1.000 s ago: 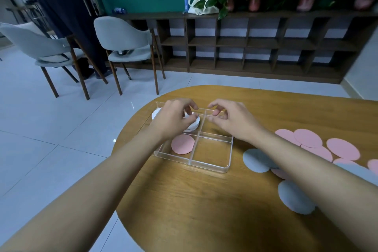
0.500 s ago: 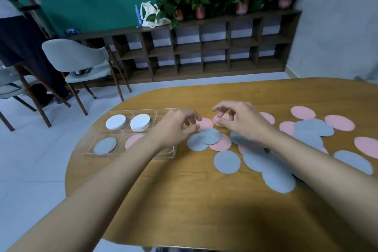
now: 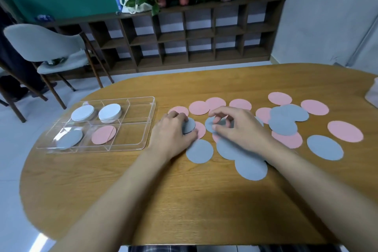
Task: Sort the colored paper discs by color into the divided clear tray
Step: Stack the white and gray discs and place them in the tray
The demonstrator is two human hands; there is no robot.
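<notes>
A clear divided tray (image 3: 150, 108) lies on the left of the wooden table (image 3: 184, 200). Its back-left and back-middle compartments hold white disc stacks (image 3: 82, 113), the front-left a blue-grey disc (image 3: 69, 139), the front-middle a pink disc (image 3: 103, 134); the right compartments are bare. Pink discs (image 3: 345, 131) and blue-grey discs (image 3: 324, 147) lie scattered and overlapping to the right of the tray. My left hand (image 3: 171, 132) curls on a blue-grey disc (image 3: 189, 126), whose edge is lifted. My right hand (image 3: 239, 127) pinches another blue-grey disc (image 3: 209, 124) beside it.
The table's rounded left edge is close behind the tray. A grey chair (image 3: 41, 45) and a person's dark legs (image 3: 12, 63) stand beyond it. A low wooden shelf (image 3: 184, 35) with potted plants lines the wall. A pale object (image 3: 372, 94) sits at the table's right edge.
Both hands left the tray and moved right to the loose discs. My view swung right with them. Each hand now has its fingers on a blue-grey disc.
</notes>
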